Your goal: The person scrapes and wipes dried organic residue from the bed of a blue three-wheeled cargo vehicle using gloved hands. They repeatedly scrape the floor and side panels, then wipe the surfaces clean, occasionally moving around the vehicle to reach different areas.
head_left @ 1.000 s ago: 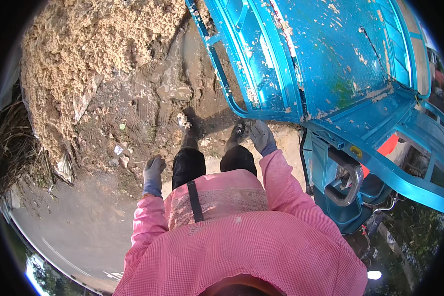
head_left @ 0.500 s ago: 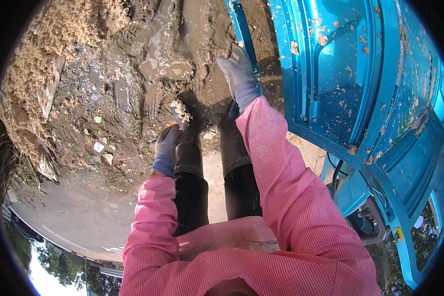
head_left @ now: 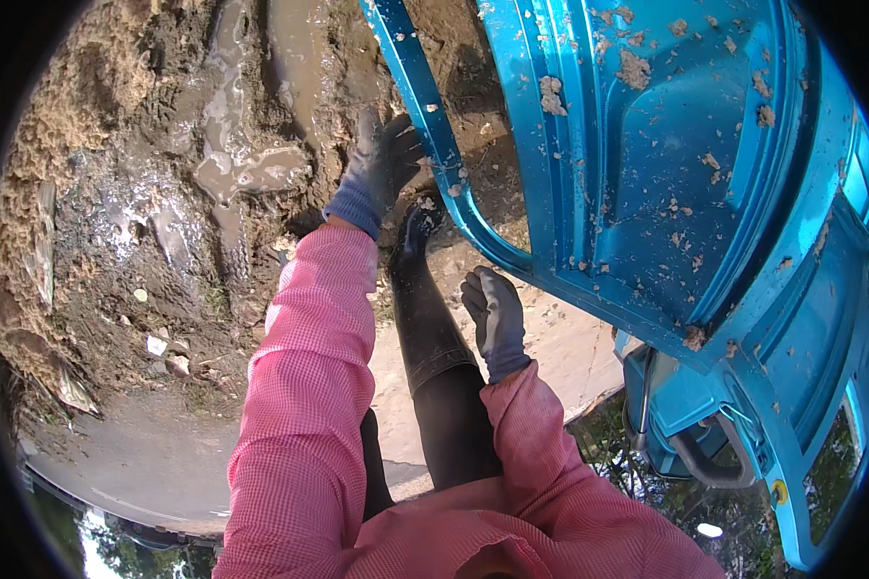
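The right hand in a grey knit glove (head_left: 495, 317) has drawn back, fingers curled; whether they grip anything, I cannot tell. Farther out, the grey-gloved left hand (head_left: 381, 166) has reached forward, fingers apart, beside the curved blue metal rail (head_left: 416, 73) left of the mud-spattered blue metal panel (head_left: 681, 193).

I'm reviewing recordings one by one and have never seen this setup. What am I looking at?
There is no robot: a person works with two gloved hands. The view is from a wide camera on the person's head, looking down, so straight edges bend near the rim.

The left hand reaches beside a blue rail; whether it touches is unclear. The right hand is loosely curled. No held thing shows in either.

Wet mud covers the ground, with a crumbly tan heap at left. A blue metal vehicle, specked with clumps, stands at right.
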Demonstrator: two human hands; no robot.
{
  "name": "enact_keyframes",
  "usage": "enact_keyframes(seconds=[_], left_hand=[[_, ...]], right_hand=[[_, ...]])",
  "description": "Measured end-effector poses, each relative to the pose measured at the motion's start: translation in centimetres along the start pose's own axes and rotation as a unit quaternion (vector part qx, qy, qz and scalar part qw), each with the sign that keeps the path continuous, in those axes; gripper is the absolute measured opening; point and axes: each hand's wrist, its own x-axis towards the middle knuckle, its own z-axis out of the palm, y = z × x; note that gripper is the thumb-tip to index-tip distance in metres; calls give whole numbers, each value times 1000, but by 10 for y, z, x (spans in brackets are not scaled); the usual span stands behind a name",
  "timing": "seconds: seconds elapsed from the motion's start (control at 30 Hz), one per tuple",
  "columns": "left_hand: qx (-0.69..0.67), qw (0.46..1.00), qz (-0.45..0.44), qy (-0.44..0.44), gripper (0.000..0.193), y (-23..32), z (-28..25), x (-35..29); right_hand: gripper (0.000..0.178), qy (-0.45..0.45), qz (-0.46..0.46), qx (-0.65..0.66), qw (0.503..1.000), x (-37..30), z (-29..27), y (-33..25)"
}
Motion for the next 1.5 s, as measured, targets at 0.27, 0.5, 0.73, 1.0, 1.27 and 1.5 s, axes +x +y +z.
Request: enact_keyframes(seconds=[0.27, 0.5, 0.73, 1.0, 1.27, 1.5], left_hand=[[-196, 976, 12, 91, 90, 4, 48, 36], [-107, 982, 110, 110, 78, 48, 17, -172], [56, 966, 251, 16, 44, 97, 105, -431], [-51, 976, 145, 154, 14, 117, 127, -372], [-93, 983, 159, -10, 26, 173, 255, -511], [-14, 979, 203, 6, 31, 186, 269, -527]], right_hand=[[32, -187, -157, 179, 953, 44, -62, 7], [39, -114, -80, 7, 990, -102, -42, 31], [35, -278, 17, 204, 938, -323, -50, -37], [20, -277, 132, 268, 913, -274, -25, -54], [9, -232, -352, -129, 898, -372, -97, -85], [17, -286, -81, 266, 917, -392, -92, -87]])
